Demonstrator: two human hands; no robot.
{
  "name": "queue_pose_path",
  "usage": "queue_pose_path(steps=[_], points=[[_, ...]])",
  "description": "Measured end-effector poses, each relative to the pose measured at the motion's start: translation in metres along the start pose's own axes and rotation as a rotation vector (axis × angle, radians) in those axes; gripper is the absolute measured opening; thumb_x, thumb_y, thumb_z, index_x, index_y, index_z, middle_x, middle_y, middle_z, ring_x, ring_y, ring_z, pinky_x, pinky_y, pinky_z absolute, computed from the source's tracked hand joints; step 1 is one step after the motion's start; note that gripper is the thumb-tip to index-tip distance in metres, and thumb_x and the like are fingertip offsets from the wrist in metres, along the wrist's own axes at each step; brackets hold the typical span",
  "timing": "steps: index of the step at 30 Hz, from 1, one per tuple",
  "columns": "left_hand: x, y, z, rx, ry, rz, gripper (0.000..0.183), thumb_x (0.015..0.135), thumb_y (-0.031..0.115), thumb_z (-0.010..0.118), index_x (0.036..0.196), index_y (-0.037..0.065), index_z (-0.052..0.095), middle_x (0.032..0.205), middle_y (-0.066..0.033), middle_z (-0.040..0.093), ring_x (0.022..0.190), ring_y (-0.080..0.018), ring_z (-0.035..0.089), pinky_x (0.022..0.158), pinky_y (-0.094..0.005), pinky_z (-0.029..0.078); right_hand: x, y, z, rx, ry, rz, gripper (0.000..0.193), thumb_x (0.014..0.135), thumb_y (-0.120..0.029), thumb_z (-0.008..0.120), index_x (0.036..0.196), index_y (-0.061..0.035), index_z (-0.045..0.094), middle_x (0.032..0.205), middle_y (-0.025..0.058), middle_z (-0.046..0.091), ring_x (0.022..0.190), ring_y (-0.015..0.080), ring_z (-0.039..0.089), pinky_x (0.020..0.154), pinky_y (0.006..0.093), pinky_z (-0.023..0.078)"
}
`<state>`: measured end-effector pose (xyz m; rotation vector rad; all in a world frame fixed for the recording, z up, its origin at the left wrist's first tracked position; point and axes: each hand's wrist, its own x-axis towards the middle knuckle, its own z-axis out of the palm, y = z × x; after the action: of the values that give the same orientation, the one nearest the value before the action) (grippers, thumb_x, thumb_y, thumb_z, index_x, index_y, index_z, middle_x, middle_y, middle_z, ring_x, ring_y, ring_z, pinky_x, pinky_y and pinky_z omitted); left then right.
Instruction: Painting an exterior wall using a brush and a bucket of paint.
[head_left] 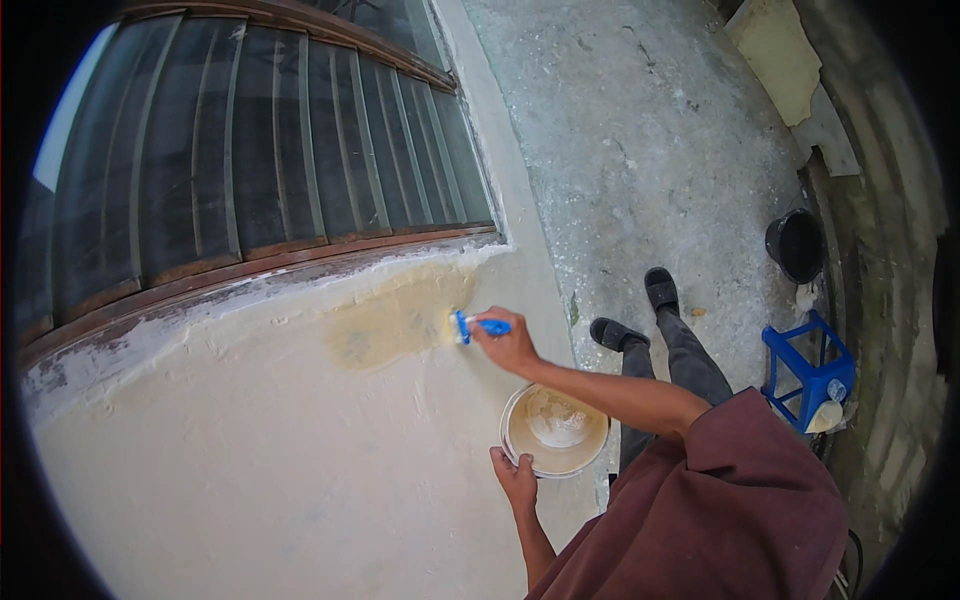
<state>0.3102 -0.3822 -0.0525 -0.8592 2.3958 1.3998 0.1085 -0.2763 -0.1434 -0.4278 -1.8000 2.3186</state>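
Observation:
My right hand (pixel 508 342) is closed round the blue handle of a paintbrush (pixel 462 327). Its bristle end touches the pale wall (pixel 230 430) below the window. Left of the brush, a damp yellowish patch of paint (pixel 385 320) with a few grey spots covers part of the wall. Lower down, my left hand (pixel 518 482) grips the rim of a white bucket (pixel 512 405), thumb over the edge. Cream paint coats the bucket's inside, with a whiter area at the bottom. My right forearm crosses above the bucket's far rim.
A barred window (pixel 270 140) with a worn reddish frame sits above the wall. Concrete floor (pixel 640 130) runs alongside. At the right stand a black bucket (pixel 795 246) and a blue plastic stool (pixel 815 378) with small items by it. Broken board pieces (pixel 775 60) lie at the far right.

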Motion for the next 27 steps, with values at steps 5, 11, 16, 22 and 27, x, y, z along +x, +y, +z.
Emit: queue_pose_path(steps=[5, 11, 16, 22, 27], points=[[-0.008, -0.002, -0.003, -0.071, 0.016, -0.027, 0.026, 0.074, -0.008, 0.053, 0.093, 0.004, 0.04, 0.09, -0.0056, 0.05, 0.086, -0.0135, 0.05, 0.082, -0.0262, 0.042, -0.011, -0.085, -0.001, 0.395, -0.145, 0.13, 0.014, 0.088, -0.008, 0.065, 0.09, 0.0057, 0.065, 0.081, 0.0097, 0.065, 0.079, 0.0168, 0.069, 0.067, 0.0241, 0.052], [-0.01, -0.013, -0.002, -0.085, 0.059, 0.022, 0.028, 0.072, -0.009, 0.052, 0.092, 0.006, 0.039, 0.088, -0.0058, 0.051, 0.081, -0.0135, 0.053, 0.076, -0.0264, 0.045, -0.012, -0.072, -0.007, 0.678, -0.224, 0.201, 0.016, 0.091, -0.009, 0.062, 0.095, 0.0067, 0.064, 0.086, 0.0082, 0.065, 0.082, 0.017, 0.07, 0.07, 0.0227, 0.054], [-0.018, -0.011, 0.0, -0.096, 0.075, 0.043, 0.027, 0.073, -0.008, 0.053, 0.092, 0.005, 0.039, 0.089, -0.0051, 0.05, 0.084, -0.0132, 0.05, 0.079, -0.0261, 0.043, -0.018, 0.001, -0.011, 0.359, -0.091, 0.108, 0.014, 0.088, -0.009, 0.065, 0.09, 0.0052, 0.065, 0.082, 0.0109, 0.066, 0.073, 0.0159, 0.069, 0.064, 0.0249, 0.053], [-0.03, -0.024, 0.005, -0.079, 0.117, 0.04, 0.027, 0.072, -0.007, 0.054, 0.09, 0.006, 0.039, 0.087, -0.0042, 0.048, 0.082, -0.0128, 0.05, 0.077, -0.0263, 0.043, -0.011, 0.028, -0.029, 0.154, -0.056, 0.192, 0.02, 0.085, -0.016, 0.069, 0.089, 0.0043, 0.068, 0.08, 0.0106, 0.067, 0.069, 0.0143, 0.065, 0.063, 0.0266, 0.049], [-0.041, -0.027, 0.007, -0.067, 0.146, 0.029, 0.028, 0.071, -0.008, 0.053, 0.089, 0.006, 0.037, 0.085, -0.0034, 0.045, 0.082, -0.0127, 0.047, 0.077, -0.0262, 0.042, -0.013, -0.049, -0.006, 0.035, -0.241, 0.097, 0.014, 0.087, -0.005, 0.065, 0.093, 0.0077, 0.066, 0.081, 0.0088, 0.064, 0.083, 0.0142, 0.068, 0.067, 0.0235, 0.054]])
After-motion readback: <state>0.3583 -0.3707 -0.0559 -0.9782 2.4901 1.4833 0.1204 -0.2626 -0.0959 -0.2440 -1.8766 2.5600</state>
